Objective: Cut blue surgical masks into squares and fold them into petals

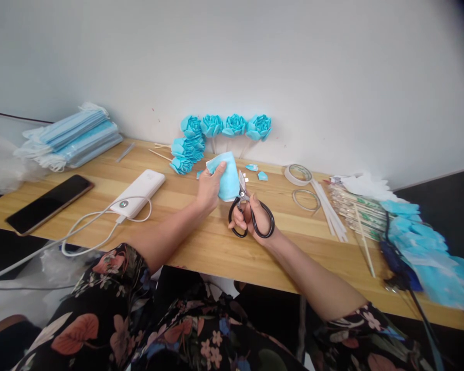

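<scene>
My left hand (210, 186) pinches a folded piece of light blue mask fabric (229, 180), thumb on its near face. In my right hand (255, 214) is a pair of scissors (242, 195) with black loop handles, fingers through the loops. The blades point up and away, at the right edge of the fabric; whether they touch it I cannot tell. Small blue offcuts (262, 176) lie on the table just beyond the scissors. Behind the hands, several blue fabric flowers (235, 125) on thin sticks rest against the wall and on the table.
At left are stacked face masks (77, 136), a phone (50, 203) and a white power bank (139, 193) with a cable. To the right lie a tape roll (298, 175), a wire coil (306, 200), white strips (328, 211), wrapped sticks (355, 208), a blue-handled tool (400, 265) and blue fabric (421, 239).
</scene>
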